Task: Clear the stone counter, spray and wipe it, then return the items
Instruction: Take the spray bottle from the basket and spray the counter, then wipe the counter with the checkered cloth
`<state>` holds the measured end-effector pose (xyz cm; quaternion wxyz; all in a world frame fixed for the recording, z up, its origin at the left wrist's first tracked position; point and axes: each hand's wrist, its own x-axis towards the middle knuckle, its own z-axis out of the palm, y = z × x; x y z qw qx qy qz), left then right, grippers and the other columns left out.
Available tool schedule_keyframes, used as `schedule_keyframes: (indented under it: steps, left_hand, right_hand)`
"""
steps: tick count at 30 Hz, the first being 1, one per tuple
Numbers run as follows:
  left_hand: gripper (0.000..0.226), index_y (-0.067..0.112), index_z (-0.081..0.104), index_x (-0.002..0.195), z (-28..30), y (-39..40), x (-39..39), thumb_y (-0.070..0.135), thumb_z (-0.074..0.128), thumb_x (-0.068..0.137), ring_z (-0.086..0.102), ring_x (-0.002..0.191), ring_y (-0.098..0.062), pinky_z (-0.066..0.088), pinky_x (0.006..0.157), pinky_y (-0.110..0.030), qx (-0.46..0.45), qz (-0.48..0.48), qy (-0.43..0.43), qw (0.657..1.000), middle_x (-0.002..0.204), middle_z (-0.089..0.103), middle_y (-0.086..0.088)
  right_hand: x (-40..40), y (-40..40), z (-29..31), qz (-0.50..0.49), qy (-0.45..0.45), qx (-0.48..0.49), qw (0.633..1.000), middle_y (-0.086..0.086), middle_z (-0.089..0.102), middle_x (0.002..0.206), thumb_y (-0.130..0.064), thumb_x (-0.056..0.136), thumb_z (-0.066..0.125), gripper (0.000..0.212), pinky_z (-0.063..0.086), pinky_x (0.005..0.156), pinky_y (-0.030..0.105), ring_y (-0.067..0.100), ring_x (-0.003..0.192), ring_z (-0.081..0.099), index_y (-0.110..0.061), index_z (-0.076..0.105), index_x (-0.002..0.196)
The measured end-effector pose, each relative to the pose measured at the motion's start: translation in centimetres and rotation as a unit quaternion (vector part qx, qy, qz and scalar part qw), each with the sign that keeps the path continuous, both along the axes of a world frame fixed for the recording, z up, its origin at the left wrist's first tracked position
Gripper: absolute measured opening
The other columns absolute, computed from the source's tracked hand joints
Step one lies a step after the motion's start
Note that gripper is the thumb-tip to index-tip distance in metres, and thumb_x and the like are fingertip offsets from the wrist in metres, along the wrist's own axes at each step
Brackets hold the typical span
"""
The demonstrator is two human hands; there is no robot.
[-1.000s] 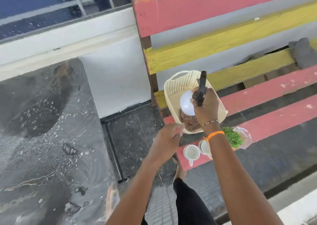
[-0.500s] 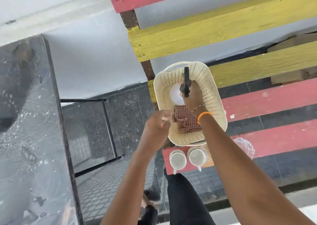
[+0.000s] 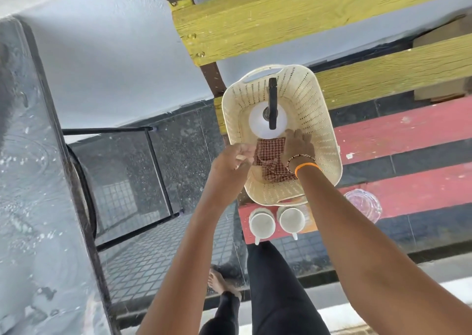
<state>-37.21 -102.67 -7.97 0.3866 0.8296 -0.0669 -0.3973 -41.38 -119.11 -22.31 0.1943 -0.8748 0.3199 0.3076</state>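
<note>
Stone counter (image 3: 30, 156) sits far left, bare and wet, beaded with droplets; reads as cleared and sprayed, wipe stage not confirmable from this view; spray bottle (image 3: 268, 119) stands upright in cream plastic basket (image 3: 324, 120) on the painted bench (image 3: 408, 130); checked cloth (image 3: 270, 158) lies in the basket just below the bottle; right hand (image 3: 297, 145) rests on the cloth's right side, fingers hidden, so clamped or flat I cannot tell; left hand (image 3: 231, 162) at the basket's left rim, fingertips curled onto the cloth's edge, pinching it as far as I can see; two white cups (image 3: 277, 221) and a clear plastic bag (image 3: 362, 204) wait on the bench; returning items not yet done.
</note>
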Motion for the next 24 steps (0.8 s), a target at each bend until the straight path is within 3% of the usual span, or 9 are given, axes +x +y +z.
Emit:
schedule_keyframes:
  steps: [5,9,11,14,18,20,22,24]
  left_hand:
    - [0.031,0.021,0.053,0.124,0.3,2.0,-1.0,0.024,0.047,0.094,0.054,0.109,-0.005,0.038,0.077,-0.009,0.003,0.011,0.013,1.000,0.122,0.059,0.009]
    - [0.026,0.028,0.055,0.117,0.6,3.8,-1.5,0.020,0.046,0.094,0.055,0.106,-0.001,0.038,0.075,-0.009,-0.004,0.021,0.018,1.000,0.115,0.059,0.015]
    - [0.024,0.031,0.055,0.114,0.8,4.9,-1.8,0.022,0.046,0.094,0.054,0.106,0.000,0.040,0.076,-0.009,-0.011,0.019,0.015,1.000,0.115,0.058,0.017]
    - [0.023,0.031,0.055,0.115,1.4,6.5,-2.5,0.025,0.045,0.095,0.052,0.109,-0.001,0.039,0.063,-0.005,-0.024,0.013,0.015,1.000,0.115,0.056,0.019]
    - [0.026,0.028,0.054,0.119,2.7,9.1,-3.9,0.026,0.045,0.095,0.052,0.098,0.005,0.039,0.064,-0.005,-0.039,-0.009,0.012,0.999,0.117,0.056,0.017]
    - [0.029,0.027,0.052,0.122,3.6,10.5,-4.6,0.025,0.050,0.093,0.052,0.095,0.007,0.044,0.073,-0.006,-0.062,-0.021,0.014,0.998,0.115,0.055,0.016]
    - [0.040,0.024,0.048,0.127,4.7,12.0,-5.6,0.025,0.058,0.088,0.054,0.104,-0.001,0.044,0.088,-0.016,-0.095,-0.030,0.022,0.995,0.121,0.055,0.010]
    - [0.057,0.026,0.040,0.134,5.7,14.4,-6.5,0.028,0.065,0.083,0.046,0.112,-0.004,0.037,0.091,-0.019,-0.118,-0.050,0.010,0.992,0.131,0.048,0.006]
  right_hand:
    - [0.2,-0.6,0.2,0.086,0.013,-0.123,0.989,0.017,0.030,0.147,-0.005,0.092,0.043,0.029,0.025,0.110,0.049,0.038,0.139,0.020,0.001,0.057,0.117]
    - [-0.6,-1.1,0.2,0.075,0.005,-0.061,0.995,0.018,0.027,0.145,0.003,0.089,0.048,0.033,0.042,0.099,0.047,0.039,0.124,0.040,0.005,0.046,0.121]
    - [-0.9,-1.0,0.6,0.043,-0.014,-0.050,0.998,0.024,0.044,0.131,0.004,0.088,0.047,0.039,0.046,0.091,0.048,0.041,0.116,0.049,0.003,0.038,0.126]
    - [-1.0,0.1,3.1,-0.030,-0.046,-0.003,0.998,0.021,0.061,0.103,-0.003,0.083,0.057,0.041,0.047,0.079,0.039,0.038,0.103,0.059,0.000,0.042,0.120]
    - [-2.2,4.5,8.8,-0.120,-0.137,0.040,0.983,0.011,0.060,0.087,-0.007,0.075,0.062,0.030,0.040,0.069,0.030,0.032,0.091,0.060,-0.006,0.052,0.103]
    - [-3.0,7.7,12.2,-0.126,-0.200,0.034,0.971,0.009,0.061,0.086,-0.011,0.075,0.064,0.029,0.038,0.069,0.029,0.031,0.088,0.060,-0.009,0.051,0.101]
    - [-3.7,11.2,15.8,-0.137,-0.273,0.023,0.952,0.005,0.061,0.086,-0.014,0.075,0.065,0.030,0.037,0.069,0.030,0.029,0.085,0.060,-0.010,0.050,0.102]
    - [-4.4,15.4,19.2,-0.145,-0.343,0.033,0.927,-0.006,0.055,0.076,-0.013,0.074,0.064,0.031,0.030,0.064,0.028,0.024,0.076,0.055,-0.009,0.050,0.102]
